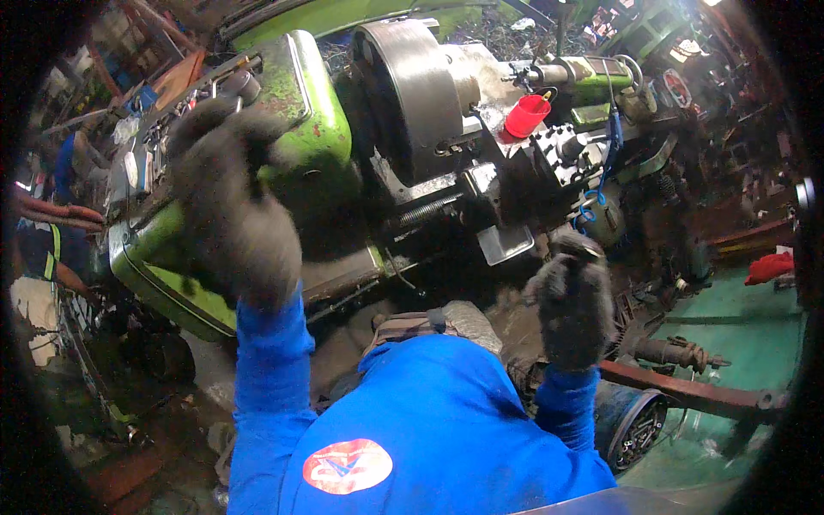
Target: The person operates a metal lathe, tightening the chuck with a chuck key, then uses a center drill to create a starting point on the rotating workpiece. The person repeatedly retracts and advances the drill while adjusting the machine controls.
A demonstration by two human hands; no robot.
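Left gloved hand (238,204) was blurred over the green machine (330,133); couldn't tell its grip. Right gloved hand (577,302) was curled, contents unclear. Machine's paint looked chipped; its grey drum (402,99) sat between and beyond both grips.

Red cloth (770,269) at far right, reddish beam (687,386) near a blue-sided drum (608,414)

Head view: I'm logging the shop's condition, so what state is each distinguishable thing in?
Left hand: gloved, raised, blurred; grip unclear
Right hand: gloved, curled; contents unclear
Lathe headstock: green paint worn
Lathe chuck: spinning or still, unclear
Red cup: open-topped, yellow-tipped item inside
Red cloth: crumpled
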